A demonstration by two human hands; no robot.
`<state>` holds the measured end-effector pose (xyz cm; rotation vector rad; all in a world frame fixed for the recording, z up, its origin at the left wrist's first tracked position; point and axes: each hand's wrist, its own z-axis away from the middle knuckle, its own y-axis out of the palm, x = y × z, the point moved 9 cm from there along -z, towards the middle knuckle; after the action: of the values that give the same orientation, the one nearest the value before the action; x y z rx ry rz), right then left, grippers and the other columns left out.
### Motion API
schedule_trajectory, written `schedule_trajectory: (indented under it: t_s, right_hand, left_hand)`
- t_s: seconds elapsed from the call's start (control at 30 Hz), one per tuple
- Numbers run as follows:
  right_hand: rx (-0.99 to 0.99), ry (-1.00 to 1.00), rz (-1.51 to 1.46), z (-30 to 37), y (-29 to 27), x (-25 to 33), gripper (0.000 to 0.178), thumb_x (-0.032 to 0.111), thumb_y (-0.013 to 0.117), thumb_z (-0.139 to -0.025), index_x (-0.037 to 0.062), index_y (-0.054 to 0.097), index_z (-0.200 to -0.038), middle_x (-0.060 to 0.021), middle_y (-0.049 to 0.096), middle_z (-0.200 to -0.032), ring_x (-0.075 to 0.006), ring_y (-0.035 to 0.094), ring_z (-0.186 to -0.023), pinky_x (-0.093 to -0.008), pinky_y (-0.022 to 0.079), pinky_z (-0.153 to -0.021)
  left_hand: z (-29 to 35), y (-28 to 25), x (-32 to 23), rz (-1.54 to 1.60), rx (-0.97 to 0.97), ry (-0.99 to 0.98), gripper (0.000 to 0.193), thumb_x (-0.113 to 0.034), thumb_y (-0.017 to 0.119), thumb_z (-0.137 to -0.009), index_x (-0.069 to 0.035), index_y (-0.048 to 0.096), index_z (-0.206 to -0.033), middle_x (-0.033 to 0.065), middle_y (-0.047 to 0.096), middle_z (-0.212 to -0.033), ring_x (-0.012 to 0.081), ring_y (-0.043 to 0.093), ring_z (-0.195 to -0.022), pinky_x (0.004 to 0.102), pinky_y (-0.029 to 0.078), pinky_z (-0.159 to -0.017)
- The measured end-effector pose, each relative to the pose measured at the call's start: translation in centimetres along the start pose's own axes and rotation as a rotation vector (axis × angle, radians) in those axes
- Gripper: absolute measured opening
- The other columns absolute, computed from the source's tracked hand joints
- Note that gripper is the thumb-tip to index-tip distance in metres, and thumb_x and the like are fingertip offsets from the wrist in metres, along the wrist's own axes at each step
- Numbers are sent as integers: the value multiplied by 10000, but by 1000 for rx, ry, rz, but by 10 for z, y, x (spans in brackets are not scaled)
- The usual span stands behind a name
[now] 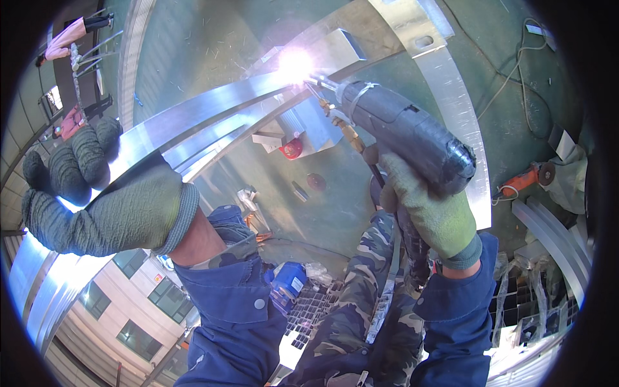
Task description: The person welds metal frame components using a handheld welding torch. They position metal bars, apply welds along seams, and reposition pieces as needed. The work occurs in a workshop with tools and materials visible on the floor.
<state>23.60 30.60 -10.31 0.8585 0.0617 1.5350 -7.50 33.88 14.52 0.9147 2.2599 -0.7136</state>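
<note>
My left hand, in a dark green knit glove, curls its fingers over a shiny curved metal beam and grips it. My right hand, gloved too, is closed around a black tape-wrapped welding torch. A brass-fitted tube runs along the torch toward its tip. The tip points up and left at the beam, where a glaring white-violet arc burns. Glare hides the joint itself. Just beyond the arc, a block-shaped metal piece adjoins the beam.
A wide metal arc curves down on the right. Farther right lie an orange angle grinder, a loose cable and curved metal strips. Below the beam are a red round object and a blue container. People are at far left.
</note>
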Motion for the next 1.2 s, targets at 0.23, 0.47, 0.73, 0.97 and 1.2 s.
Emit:
schedule_trajectory:
  t_s: [0.23,0.47,0.73,0.97,1.2]
  right_hand:
    - [110,-122,348,4,1,0,424,-76,586,-1000,52,680,-1393,-76,669,-1294,-126,626,-959,-282,551,-781]
    - [92,-104,181,6,-2,-4,434,-77,574,-984,23,662,-1398,-93,669,-1301,-122,611,-905,-279,537,-752]
    - [-24,85,140,9,-5,-8,289,58,712,-1005,33,701,-1293,-27,708,-1032,-89,612,-800,-270,493,-662]
    - [-73,-99,188,11,-4,-1,229,206,709,-1040,66,713,-1222,-16,704,-833,-108,600,-620,-308,486,-600]
    - [-57,-64,275,26,-9,-1,291,153,753,-1001,77,730,-1281,-31,746,-911,-104,671,-755,-308,547,-708]
  left_hand:
    - [1,-1,-2,-220,-109,16,524,-415,501,-1042,64,559,-1246,152,708,-918,283,763,-784,432,686,-747]
    - [-4,13,-1,-58,-148,-106,432,-436,599,-939,-24,675,-1044,46,615,-787,232,688,-683,453,657,-684]
    - [0,-11,-2,-421,-119,73,538,-394,481,-1050,89,543,-1278,151,715,-889,303,774,-788,434,689,-736]
    - [-2,-1,-4,-305,-120,48,513,-327,431,-1108,115,478,-1364,197,727,-998,320,782,-813,393,683,-756]
    - [7,15,-15,-310,-301,-37,404,-300,487,-1045,18,567,-1282,111,596,-994,243,664,-838,396,624,-806]
